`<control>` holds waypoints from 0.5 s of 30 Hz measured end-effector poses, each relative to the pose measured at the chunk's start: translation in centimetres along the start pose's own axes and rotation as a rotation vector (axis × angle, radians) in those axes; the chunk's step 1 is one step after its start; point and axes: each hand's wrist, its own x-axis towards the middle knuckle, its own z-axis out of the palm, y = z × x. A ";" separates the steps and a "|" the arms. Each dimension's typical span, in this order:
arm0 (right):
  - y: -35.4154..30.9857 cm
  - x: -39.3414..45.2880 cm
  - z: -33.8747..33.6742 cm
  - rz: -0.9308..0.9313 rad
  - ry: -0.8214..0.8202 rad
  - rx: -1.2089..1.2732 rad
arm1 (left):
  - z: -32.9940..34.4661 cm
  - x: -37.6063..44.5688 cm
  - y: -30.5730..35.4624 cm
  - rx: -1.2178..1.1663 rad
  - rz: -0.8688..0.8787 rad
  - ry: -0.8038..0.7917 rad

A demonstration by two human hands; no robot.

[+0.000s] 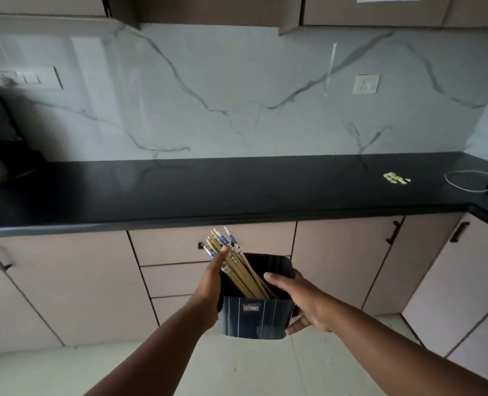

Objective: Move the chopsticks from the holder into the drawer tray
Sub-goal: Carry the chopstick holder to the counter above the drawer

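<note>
In front of the cabinets, below the counter edge:
Left hand (212, 277): pressed flat against the holder's left side, fingertips laid on the chopsticks; fingers held together.
Chopsticks (231, 264): a bundle stood in the holder, leaned to the left, blue-patterned tops raised above the rim.
Holder (255, 317): a dark striped box with a small label, held in the air between both hands.
Right hand (302, 302): clamped on the holder's right wall, thumb over the rim, fingers underneath.
Drawers (180, 244): seen closed behind the holder.
</note>
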 end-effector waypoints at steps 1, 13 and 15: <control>-1.3 1.4 0.0 -0.011 0.005 0.005 | -0.5 1.7 1.1 0.003 0.004 -0.012; -13.4 16.1 -1.7 -0.074 0.006 -0.027 | -4.3 18.1 9.3 0.015 0.039 0.049; -15.3 19.1 -2.3 -0.085 -0.007 -0.067 | -4.8 20.9 10.0 0.025 0.055 0.079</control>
